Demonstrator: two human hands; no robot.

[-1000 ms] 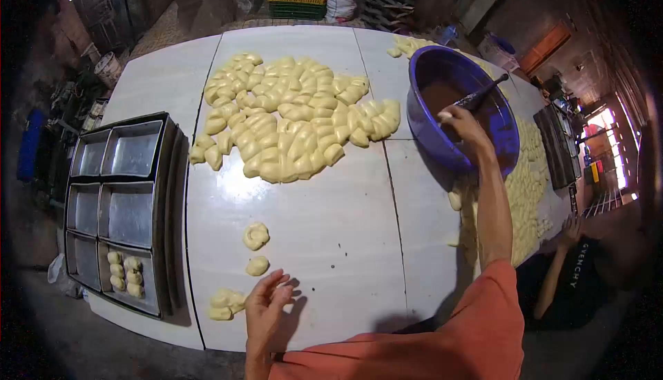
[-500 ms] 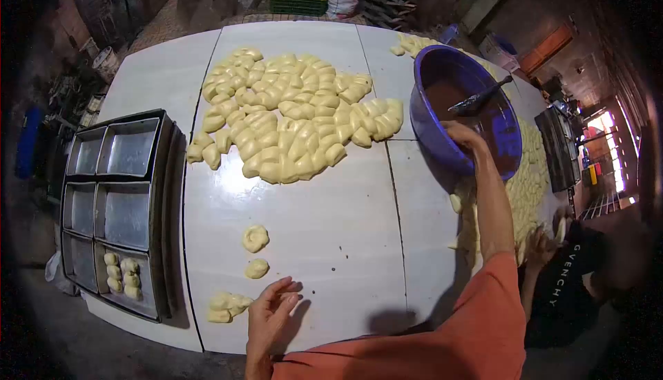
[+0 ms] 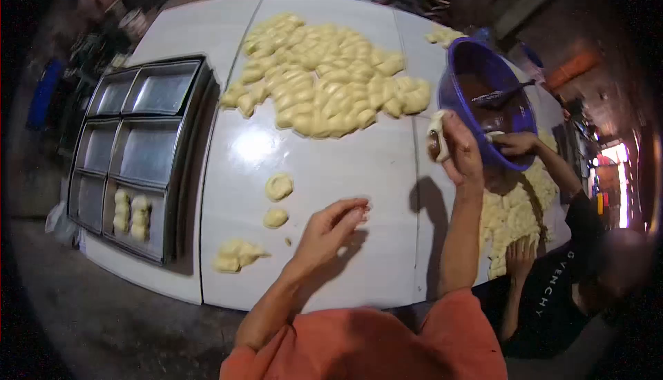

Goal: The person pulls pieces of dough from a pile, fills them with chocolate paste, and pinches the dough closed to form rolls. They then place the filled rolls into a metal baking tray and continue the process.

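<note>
In my right hand (image 3: 463,146), lifted beside the purple basin (image 3: 457,90), is a flattened piece of dough (image 3: 438,138) with brown filling on it. The basin holds brown filling and a dark-handled tool (image 3: 503,95). My left hand (image 3: 335,228) hovers low over the table, its fingers stretched out and loosely parted, with nothing visible in it. Left of that hand lie a dimpled dough round (image 3: 279,186), a smaller dough ball (image 3: 275,217) and a lump of dough (image 3: 237,255).
A co-worker's hand (image 3: 516,144) reaches into the basin's near side; their other hand (image 3: 521,259) rests by dough pieces (image 3: 507,222). Many dough pieces (image 3: 324,97) cover the table's far middle. At left stands a sectioned metal pan (image 3: 188,131), with filled dough (image 3: 140,217) in its near right section.
My right hand has come out of the basin with dough and filling. My left hand has moved right, away from the dough lump. A co-worker's hand now reaches into the basin. The view has shifted.
</note>
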